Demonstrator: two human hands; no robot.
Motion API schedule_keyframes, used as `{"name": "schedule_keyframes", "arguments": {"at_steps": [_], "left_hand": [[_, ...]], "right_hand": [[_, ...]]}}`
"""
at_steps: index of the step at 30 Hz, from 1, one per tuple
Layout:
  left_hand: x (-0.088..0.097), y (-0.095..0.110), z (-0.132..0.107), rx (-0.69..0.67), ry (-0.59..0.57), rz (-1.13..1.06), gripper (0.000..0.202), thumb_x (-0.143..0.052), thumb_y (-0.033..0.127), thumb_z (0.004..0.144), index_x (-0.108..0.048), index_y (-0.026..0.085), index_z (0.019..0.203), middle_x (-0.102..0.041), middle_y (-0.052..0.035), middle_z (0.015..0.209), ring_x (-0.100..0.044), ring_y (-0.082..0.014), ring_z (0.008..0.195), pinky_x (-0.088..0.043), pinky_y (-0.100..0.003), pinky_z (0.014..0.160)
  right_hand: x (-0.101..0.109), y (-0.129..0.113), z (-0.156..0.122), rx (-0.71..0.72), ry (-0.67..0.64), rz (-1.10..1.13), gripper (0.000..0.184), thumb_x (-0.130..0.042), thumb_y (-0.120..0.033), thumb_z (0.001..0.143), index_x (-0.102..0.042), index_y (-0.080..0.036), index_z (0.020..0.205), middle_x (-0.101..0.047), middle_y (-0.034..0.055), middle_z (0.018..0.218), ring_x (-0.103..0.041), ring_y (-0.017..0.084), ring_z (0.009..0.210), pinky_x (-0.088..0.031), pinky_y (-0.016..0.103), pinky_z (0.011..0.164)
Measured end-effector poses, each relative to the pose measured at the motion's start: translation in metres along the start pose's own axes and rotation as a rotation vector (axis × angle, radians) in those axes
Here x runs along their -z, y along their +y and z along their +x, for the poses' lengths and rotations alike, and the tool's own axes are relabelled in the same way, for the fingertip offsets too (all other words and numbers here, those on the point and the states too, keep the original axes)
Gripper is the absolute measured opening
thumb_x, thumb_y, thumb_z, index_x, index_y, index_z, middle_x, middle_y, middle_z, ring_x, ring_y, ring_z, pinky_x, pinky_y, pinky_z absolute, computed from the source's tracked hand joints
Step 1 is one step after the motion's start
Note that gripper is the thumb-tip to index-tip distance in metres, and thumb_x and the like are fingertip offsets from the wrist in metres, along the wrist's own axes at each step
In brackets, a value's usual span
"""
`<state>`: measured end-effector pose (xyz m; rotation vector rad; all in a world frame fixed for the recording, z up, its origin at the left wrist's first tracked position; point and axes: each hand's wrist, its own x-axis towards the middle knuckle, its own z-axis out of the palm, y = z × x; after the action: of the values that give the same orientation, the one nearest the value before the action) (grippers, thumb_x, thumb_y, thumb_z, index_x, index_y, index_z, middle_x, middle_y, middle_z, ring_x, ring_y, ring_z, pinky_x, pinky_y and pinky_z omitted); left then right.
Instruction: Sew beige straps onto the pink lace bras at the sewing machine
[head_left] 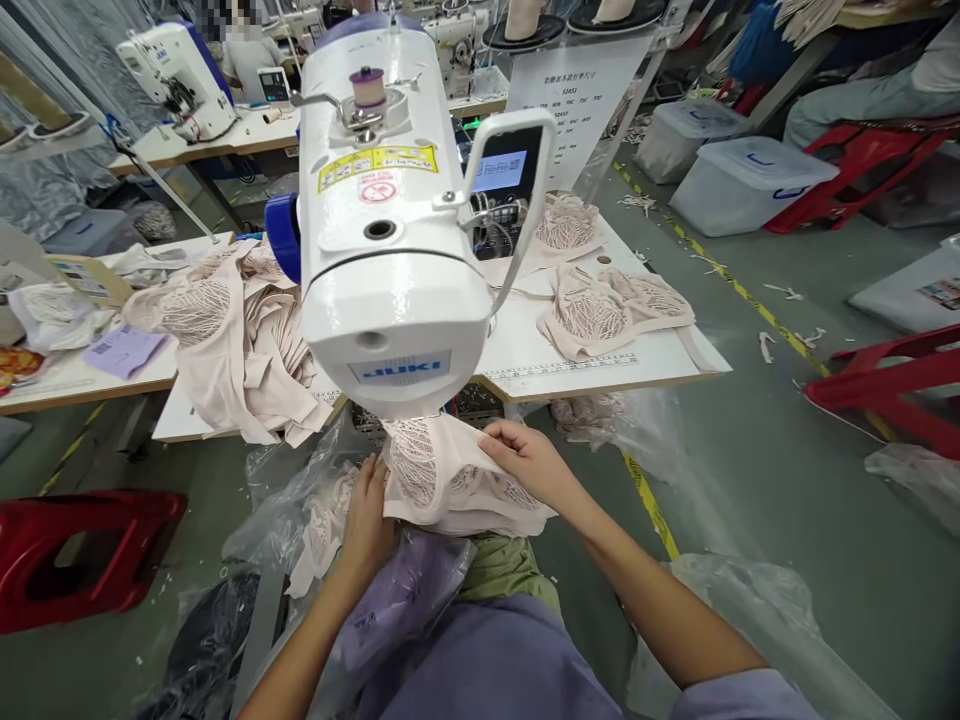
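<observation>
A pale pink lace bra piece [442,480] lies under the head of a white JUKI sewing machine [382,230], right in front of me. My left hand [367,515] grips its left edge with the fingers curled under the fabric. My right hand [525,460] pinches the right edge of the same piece, fingers closed on the cloth. The needle area is hidden behind the machine head.
A heap of pink lace pieces [232,330] lies on the white table [600,360] left of the machine, with more pieces [607,310] on the right. Clear plastic bags [285,510] hang by my lap. Red stools [75,550] stand left and right [892,390]; lidded bins [742,180] sit behind.
</observation>
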<state>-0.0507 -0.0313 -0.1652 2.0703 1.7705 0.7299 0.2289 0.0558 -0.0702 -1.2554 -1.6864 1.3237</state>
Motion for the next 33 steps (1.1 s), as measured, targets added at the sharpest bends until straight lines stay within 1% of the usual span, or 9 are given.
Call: {"name": "schedule_keyframes", "arguments": {"at_steps": [4, 8, 11, 14, 17, 20, 25, 29, 33], "left_hand": [[0.030, -0.011, -0.001, -0.047, 0.138, 0.063, 0.068, -0.048, 0.004, 0.086, -0.036, 0.022, 0.151, -0.040, -0.0180, 0.154, -0.039, -0.0363, 0.143, -0.043, -0.059, 0.109], [0.035, 0.008, 0.006, -0.186, 0.356, 0.144, 0.068, -0.049, 0.006, 0.090, -0.035, 0.026, 0.153, -0.041, -0.0163, 0.154, -0.036, -0.0344, 0.145, -0.037, -0.061, 0.113], [0.012, 0.030, 0.010, -0.246, 0.204, 0.169, 0.067, -0.053, 0.007, 0.087, -0.039, 0.024, 0.151, -0.036, -0.0173, 0.158, -0.030, -0.0356, 0.148, -0.033, -0.063, 0.115], [-0.020, 0.042, 0.007, -0.266, -0.063, 0.147, 0.065, -0.062, 0.015, 0.084, -0.044, 0.017, 0.146, -0.038, -0.0214, 0.156, -0.030, -0.0389, 0.147, -0.036, -0.063, 0.113], [-0.041, 0.041, 0.001, -0.252, -0.109, 0.128, 0.071, -0.061, 0.014, 0.083, -0.038, 0.016, 0.150, -0.030, -0.0220, 0.160, -0.027, -0.0380, 0.149, -0.037, -0.063, 0.113], [-0.042, 0.037, 0.000, -0.252, -0.092, 0.120, 0.073, -0.060, 0.015, 0.084, -0.035, 0.021, 0.153, -0.028, -0.0191, 0.162, -0.026, -0.0370, 0.150, -0.036, -0.063, 0.114], [-0.026, 0.041, 0.005, -0.234, -0.037, 0.089, 0.055, -0.059, 0.022, 0.088, -0.050, 0.019, 0.142, -0.035, -0.0202, 0.158, -0.034, -0.0365, 0.146, -0.042, -0.058, 0.113], [-0.012, 0.041, 0.001, -0.170, -0.033, 0.043, 0.048, -0.050, 0.026, 0.096, -0.048, 0.021, 0.143, -0.036, -0.0193, 0.157, -0.038, -0.0332, 0.145, -0.046, -0.054, 0.110], [0.005, 0.034, -0.009, -0.129, 0.014, 0.005, 0.043, -0.047, 0.027, 0.098, -0.048, 0.025, 0.141, -0.038, -0.0174, 0.156, -0.040, -0.0314, 0.144, -0.048, -0.055, 0.109]], "right_hand": [[0.009, 0.004, -0.011, -0.014, 0.044, -0.026, 0.037, -0.054, -0.053, 0.091, -0.060, -0.019, 0.077, -0.058, 0.0018, 0.076, -0.052, 0.017, 0.072, -0.038, 0.029, 0.066], [0.036, 0.027, -0.024, -0.070, 0.185, -0.103, 0.037, -0.055, -0.054, 0.088, -0.057, -0.020, 0.073, -0.058, 0.0019, 0.072, -0.051, 0.017, 0.068, -0.037, 0.029, 0.062], [0.064, 0.059, -0.031, -0.169, 0.277, -0.318, 0.035, -0.049, -0.051, 0.087, -0.051, -0.021, 0.068, -0.056, 0.0022, 0.069, -0.051, 0.019, 0.066, -0.034, 0.029, 0.060], [0.086, 0.083, -0.039, -0.257, 0.151, -0.543, 0.029, -0.051, -0.044, 0.080, -0.049, -0.022, 0.061, -0.055, 0.0027, 0.061, -0.050, 0.020, 0.060, -0.031, 0.030, 0.057], [0.093, 0.078, -0.038, -0.220, 0.089, -0.554, 0.022, -0.063, -0.040, 0.075, -0.060, -0.021, 0.064, -0.062, 0.0043, 0.066, -0.054, 0.021, 0.060, -0.034, 0.031, 0.056], [0.085, 0.033, -0.023, -0.022, 0.246, -0.432, 0.027, -0.060, -0.046, 0.085, -0.068, -0.021, 0.093, -0.068, 0.0077, 0.089, -0.061, 0.023, 0.076, -0.045, 0.034, 0.065], [0.068, -0.099, 0.008, 0.614, 0.596, -0.216, 0.021, -0.060, -0.038, 0.094, -0.065, -0.023, 0.108, -0.065, 0.0066, 0.098, -0.062, 0.021, 0.088, -0.050, 0.036, 0.081], [0.063, -0.177, 0.027, 1.115, 0.710, -0.468, 0.030, -0.063, -0.030, 0.094, -0.062, -0.028, 0.124, -0.062, 0.0060, 0.114, -0.058, 0.023, 0.107, -0.047, 0.042, 0.096], [0.064, -0.206, 0.046, 1.221, 0.706, -0.744, 0.022, -0.058, -0.030, 0.098, -0.066, -0.028, 0.119, -0.057, 0.0060, 0.125, -0.052, 0.022, 0.115, -0.043, 0.041, 0.100]]}}
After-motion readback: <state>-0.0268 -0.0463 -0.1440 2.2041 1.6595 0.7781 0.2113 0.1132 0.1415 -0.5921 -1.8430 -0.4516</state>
